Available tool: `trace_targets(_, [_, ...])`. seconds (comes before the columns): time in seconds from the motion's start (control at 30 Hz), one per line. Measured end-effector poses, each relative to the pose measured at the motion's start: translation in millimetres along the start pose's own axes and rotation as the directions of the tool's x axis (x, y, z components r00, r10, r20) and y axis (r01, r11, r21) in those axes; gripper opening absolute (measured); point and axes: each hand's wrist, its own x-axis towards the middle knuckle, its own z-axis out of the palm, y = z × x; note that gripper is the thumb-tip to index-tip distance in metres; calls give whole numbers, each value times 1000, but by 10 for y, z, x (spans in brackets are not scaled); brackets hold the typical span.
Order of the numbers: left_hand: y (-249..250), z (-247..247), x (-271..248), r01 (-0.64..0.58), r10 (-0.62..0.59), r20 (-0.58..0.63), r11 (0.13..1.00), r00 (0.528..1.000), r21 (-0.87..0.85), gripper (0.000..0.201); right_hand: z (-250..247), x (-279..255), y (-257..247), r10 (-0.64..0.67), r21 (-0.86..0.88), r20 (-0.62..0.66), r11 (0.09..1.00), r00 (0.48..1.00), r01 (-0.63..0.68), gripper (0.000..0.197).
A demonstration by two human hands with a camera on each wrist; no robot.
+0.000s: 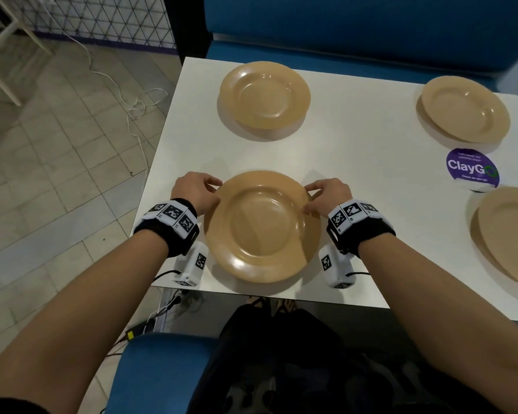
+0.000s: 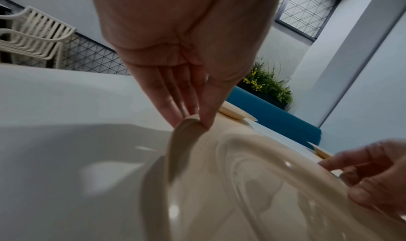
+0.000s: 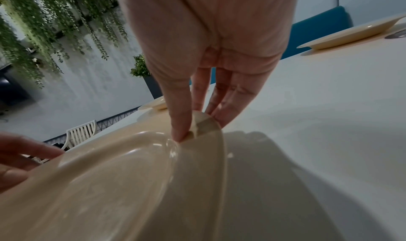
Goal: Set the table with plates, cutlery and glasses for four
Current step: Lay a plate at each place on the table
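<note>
Plates are what the white table (image 1: 356, 180) carries so far: 4 tan ones in the head view. Nearest the person, close to the table's front edge, sits the near plate (image 1: 262, 227), and both hands are on it. At its left rim the left hand (image 1: 195, 191) pinches the edge, thumb on top and fingers (image 2: 169, 105) under the lip, as the left wrist view shows. Opposite it, the right hand (image 1: 329, 194) grips the right rim the same way, its thumb (image 3: 181, 112) pressed on the upper face and the other fingers behind the edge. Straight across stands the far plate (image 1: 265, 95). Off to the right lie 2 more, a right far plate (image 1: 464, 110) and a right near plate (image 1: 509, 234), with a round purple sticker (image 1: 473, 170) on the tabletop between them. Blue bench seating (image 1: 356, 22) runs along the far side.
</note>
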Motion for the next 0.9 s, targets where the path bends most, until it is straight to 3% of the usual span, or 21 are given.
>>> trace_targets(0.9, [-85,-50,111,19,-19,16,999,1000,-28,32,-1,-1,-81,-3,57,17,998,1000,2,48])
